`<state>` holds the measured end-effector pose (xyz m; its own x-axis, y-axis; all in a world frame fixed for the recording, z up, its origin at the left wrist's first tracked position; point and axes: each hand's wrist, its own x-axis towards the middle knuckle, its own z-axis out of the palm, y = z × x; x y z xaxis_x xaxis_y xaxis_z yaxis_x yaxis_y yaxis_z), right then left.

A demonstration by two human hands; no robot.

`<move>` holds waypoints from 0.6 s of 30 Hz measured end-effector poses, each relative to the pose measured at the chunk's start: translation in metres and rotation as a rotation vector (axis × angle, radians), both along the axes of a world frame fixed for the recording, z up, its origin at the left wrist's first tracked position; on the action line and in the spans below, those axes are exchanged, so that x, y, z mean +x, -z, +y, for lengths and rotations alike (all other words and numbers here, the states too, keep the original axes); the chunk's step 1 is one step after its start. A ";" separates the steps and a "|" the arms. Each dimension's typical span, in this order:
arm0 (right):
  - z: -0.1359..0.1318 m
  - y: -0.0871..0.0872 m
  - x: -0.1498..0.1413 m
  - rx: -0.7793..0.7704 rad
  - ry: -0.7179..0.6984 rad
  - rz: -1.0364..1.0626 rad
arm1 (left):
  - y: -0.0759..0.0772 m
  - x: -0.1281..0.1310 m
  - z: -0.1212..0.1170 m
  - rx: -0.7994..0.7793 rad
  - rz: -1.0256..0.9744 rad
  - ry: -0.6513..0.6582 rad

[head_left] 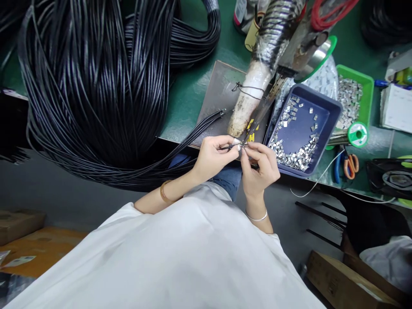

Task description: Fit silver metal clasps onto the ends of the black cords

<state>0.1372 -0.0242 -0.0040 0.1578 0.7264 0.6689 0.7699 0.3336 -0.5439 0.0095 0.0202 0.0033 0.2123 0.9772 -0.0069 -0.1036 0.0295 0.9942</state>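
My left hand (214, 155) is closed in a pinch on the end of a thin black cable (231, 147) at the green table's near edge. Touching that cable tip, my right hand (260, 166) is pinched on something small that I cannot make out. A big bundle of black cables (96, 86) lies across the table's left side, and several of its strands (193, 131) run toward my hands. Just right of my right hand stands a blue tray (333, 112) holding several small metal clips (294, 159).
A taped-up tool (257, 90) hangs over a dark mat (219, 92) above my hands. A green tray of clips (352, 92), a solder spool (358, 134) and orange-handled scissors (349, 165) sit to the right. Cardboard boxes (347, 283) lie on the floor.
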 end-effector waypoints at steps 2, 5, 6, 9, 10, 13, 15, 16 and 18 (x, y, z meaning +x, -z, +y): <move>-0.001 0.000 0.000 0.019 -0.001 -0.003 | 0.000 -0.001 0.000 -0.004 -0.005 0.012; -0.002 0.002 0.001 0.038 -0.025 -0.007 | 0.004 -0.001 0.000 -0.017 0.022 0.023; -0.002 0.003 0.001 0.031 -0.039 -0.005 | 0.005 -0.001 0.000 -0.019 0.039 0.025; -0.006 0.002 0.002 -0.019 -0.066 0.071 | 0.007 -0.002 -0.001 -0.033 0.054 0.037; -0.008 0.000 0.003 -0.029 -0.056 0.131 | 0.006 -0.002 -0.002 -0.044 0.047 0.046; -0.012 -0.011 0.013 0.032 0.071 0.279 | 0.003 -0.004 -0.007 -0.037 0.052 0.126; -0.009 -0.019 0.025 0.015 0.188 0.205 | 0.002 -0.006 -0.012 0.031 0.122 0.237; -0.005 -0.023 0.031 -0.065 0.227 0.109 | 0.003 -0.007 -0.016 0.083 0.171 0.295; 0.008 -0.025 0.040 -0.261 0.246 -0.122 | 0.008 -0.009 -0.023 0.217 0.273 0.370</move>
<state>0.1771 -0.0162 0.0214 0.2799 0.8251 0.4908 0.8741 -0.0075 -0.4858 0.0010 -0.0031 -0.0052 0.5630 0.8222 0.0841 0.1398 -0.1950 0.9708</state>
